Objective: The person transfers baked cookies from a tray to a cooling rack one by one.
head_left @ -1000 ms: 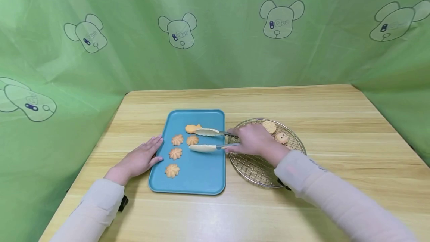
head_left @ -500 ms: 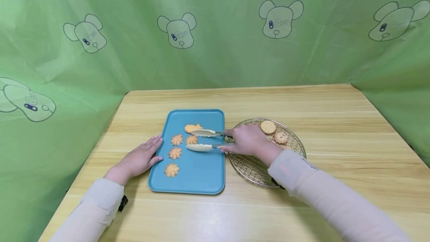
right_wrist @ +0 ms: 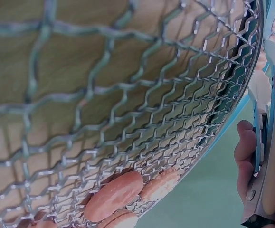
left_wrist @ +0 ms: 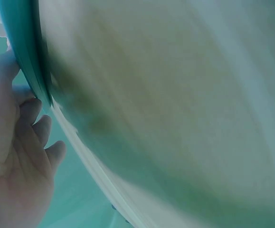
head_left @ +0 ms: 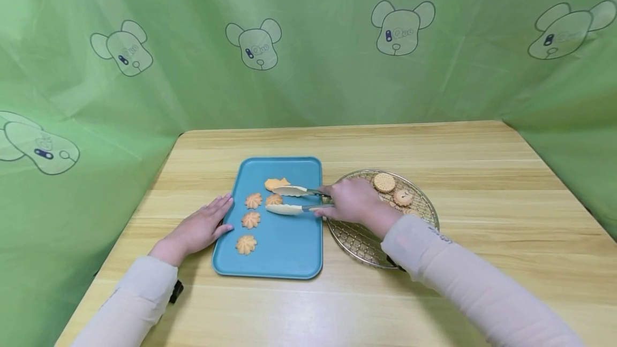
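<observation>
My right hand (head_left: pixel 354 200) grips a pair of tongs (head_left: pixel 291 209) with cream scalloped tips, reaching left over the blue tray (head_left: pixel 289 253). The tips straddle a flower-shaped cookie (head_left: pixel 274 200), partly covered by the lower tip. Just above it lies a fish-shaped cracker (head_left: pixel 277 183), overlapped by the upper tip. Several more flower cookies (head_left: pixel 246 244) form a column on the tray's left side. My left hand (head_left: pixel 200 227) rests with straight fingers against the tray's left edge. In the right wrist view, fingers curl round the tongs (right_wrist: pixel 263 156).
A round wire rack (head_left: pixel 356 242) stands right of the tray, under my right forearm. On it are a round dotted biscuit (head_left: pixel 384 182), a smaller round cookie (head_left: pixel 403 197) and others partly hidden. The wooden table (head_left: pixel 270 315) ends at a green curtain (head_left: pixel 318 90).
My right hand has shifted slightly left and up with the tongs, bringing the tips further over the flower cookie. The left hand has stayed at the tray's edge.
</observation>
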`<control>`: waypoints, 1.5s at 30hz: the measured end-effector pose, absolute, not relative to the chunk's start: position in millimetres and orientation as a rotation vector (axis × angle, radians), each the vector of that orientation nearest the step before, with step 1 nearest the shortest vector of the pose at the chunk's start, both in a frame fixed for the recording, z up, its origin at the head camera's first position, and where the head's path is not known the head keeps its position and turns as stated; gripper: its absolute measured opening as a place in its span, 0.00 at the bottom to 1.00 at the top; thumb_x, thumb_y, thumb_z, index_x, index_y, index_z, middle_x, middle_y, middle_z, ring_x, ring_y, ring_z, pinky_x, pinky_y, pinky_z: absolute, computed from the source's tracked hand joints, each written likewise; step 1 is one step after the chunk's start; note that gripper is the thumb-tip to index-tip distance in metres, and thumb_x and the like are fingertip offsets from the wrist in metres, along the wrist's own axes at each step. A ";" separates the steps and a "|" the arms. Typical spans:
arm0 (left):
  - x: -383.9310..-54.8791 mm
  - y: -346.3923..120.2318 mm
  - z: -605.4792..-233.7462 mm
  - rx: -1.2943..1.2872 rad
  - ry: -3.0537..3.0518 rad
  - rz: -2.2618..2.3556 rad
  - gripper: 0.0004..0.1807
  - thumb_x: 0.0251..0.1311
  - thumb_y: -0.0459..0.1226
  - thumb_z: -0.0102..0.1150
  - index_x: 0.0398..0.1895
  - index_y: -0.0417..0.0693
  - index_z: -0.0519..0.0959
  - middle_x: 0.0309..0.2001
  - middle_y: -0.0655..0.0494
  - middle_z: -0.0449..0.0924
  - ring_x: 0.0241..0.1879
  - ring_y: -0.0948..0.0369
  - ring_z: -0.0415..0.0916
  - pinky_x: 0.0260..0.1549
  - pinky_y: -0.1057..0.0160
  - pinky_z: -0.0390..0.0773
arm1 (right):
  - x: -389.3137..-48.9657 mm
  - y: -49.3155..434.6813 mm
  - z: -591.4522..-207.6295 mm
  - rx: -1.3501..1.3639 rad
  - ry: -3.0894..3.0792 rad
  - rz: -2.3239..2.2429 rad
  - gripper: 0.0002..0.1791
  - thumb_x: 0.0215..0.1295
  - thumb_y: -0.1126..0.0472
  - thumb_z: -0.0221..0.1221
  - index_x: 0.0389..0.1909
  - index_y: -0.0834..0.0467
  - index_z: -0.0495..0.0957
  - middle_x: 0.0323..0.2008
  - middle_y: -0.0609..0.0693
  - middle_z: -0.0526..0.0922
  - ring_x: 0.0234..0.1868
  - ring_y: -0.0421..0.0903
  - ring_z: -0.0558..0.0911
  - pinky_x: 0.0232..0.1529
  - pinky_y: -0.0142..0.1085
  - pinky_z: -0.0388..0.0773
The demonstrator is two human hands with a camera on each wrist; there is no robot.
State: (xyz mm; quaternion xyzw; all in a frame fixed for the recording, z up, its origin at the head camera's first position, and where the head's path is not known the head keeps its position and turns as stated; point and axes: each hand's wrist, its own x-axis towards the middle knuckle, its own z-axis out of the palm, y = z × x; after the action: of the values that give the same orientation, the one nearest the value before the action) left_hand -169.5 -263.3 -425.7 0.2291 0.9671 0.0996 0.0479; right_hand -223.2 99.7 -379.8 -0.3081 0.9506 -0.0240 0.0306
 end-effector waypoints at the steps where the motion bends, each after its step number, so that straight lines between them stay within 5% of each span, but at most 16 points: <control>1: -169.6 -263.2 -425.7 0.699 2.948 0.304 0.36 0.70 0.46 0.49 0.72 0.34 0.53 0.73 0.40 0.48 0.70 0.43 0.47 0.66 0.43 0.53 | -222.9 99.8 -380.0 -0.951 2.930 -0.075 0.40 0.56 0.30 0.57 0.63 0.51 0.73 0.10 0.45 0.68 0.10 0.38 0.63 0.08 0.31 0.64; 8: -169.1 -262.0 -425.1 0.701 2.947 0.304 0.36 0.70 0.46 0.49 0.72 0.34 0.53 0.73 0.40 0.48 0.70 0.43 0.47 0.65 0.43 0.53 | -221.0 102.8 -382.2 -0.991 2.951 -0.088 0.39 0.57 0.31 0.56 0.63 0.52 0.73 0.11 0.45 0.68 0.13 0.40 0.68 0.09 0.33 0.67; 19: -170.1 -263.3 -428.2 0.703 2.951 0.294 0.36 0.70 0.47 0.49 0.73 0.35 0.52 0.73 0.41 0.48 0.71 0.44 0.46 0.66 0.43 0.52 | -216.3 112.7 -379.5 -1.020 2.987 -0.168 0.37 0.60 0.33 0.56 0.62 0.54 0.73 0.10 0.43 0.67 0.10 0.38 0.63 0.10 0.31 0.63; 27: -169.6 -263.8 -428.2 0.705 2.951 0.293 0.36 0.70 0.47 0.49 0.73 0.35 0.52 0.73 0.42 0.48 0.71 0.45 0.46 0.66 0.43 0.52 | -212.9 125.7 -377.9 -1.010 3.034 -0.206 0.37 0.59 0.33 0.57 0.62 0.52 0.74 0.38 0.54 0.85 0.19 0.41 0.76 0.15 0.32 0.70; 33: -168.3 -263.8 -426.3 0.704 2.952 0.290 0.36 0.70 0.46 0.49 0.72 0.35 0.53 0.73 0.42 0.48 0.71 0.44 0.46 0.66 0.43 0.52 | -210.4 139.5 -376.3 -0.989 3.072 -0.220 0.37 0.58 0.33 0.58 0.62 0.52 0.74 0.29 0.52 0.84 0.15 0.39 0.71 0.10 0.31 0.64; 37: -168.2 -264.2 -426.3 0.710 2.955 0.287 0.36 0.70 0.46 0.49 0.72 0.35 0.53 0.73 0.41 0.48 0.71 0.44 0.46 0.66 0.44 0.52 | -209.9 150.1 -377.1 -0.991 3.117 -0.195 0.37 0.57 0.32 0.58 0.61 0.52 0.75 0.34 0.55 0.85 0.14 0.39 0.69 0.09 0.31 0.62; 45: -168.2 -265.2 -427.3 0.716 2.958 0.290 0.36 0.70 0.46 0.50 0.72 0.34 0.53 0.73 0.40 0.48 0.71 0.44 0.46 0.66 0.44 0.52 | -205.7 171.6 -372.3 -0.946 3.133 -0.210 0.37 0.56 0.33 0.60 0.62 0.51 0.75 0.13 0.42 0.69 0.13 0.39 0.67 0.13 0.34 0.67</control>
State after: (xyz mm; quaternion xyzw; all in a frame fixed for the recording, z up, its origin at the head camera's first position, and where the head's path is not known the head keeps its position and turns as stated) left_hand -168.2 -265.2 -427.3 0.2339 0.9667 0.0948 0.0424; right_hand -205.7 171.6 -372.3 -0.2878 0.9531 -0.0640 -0.0689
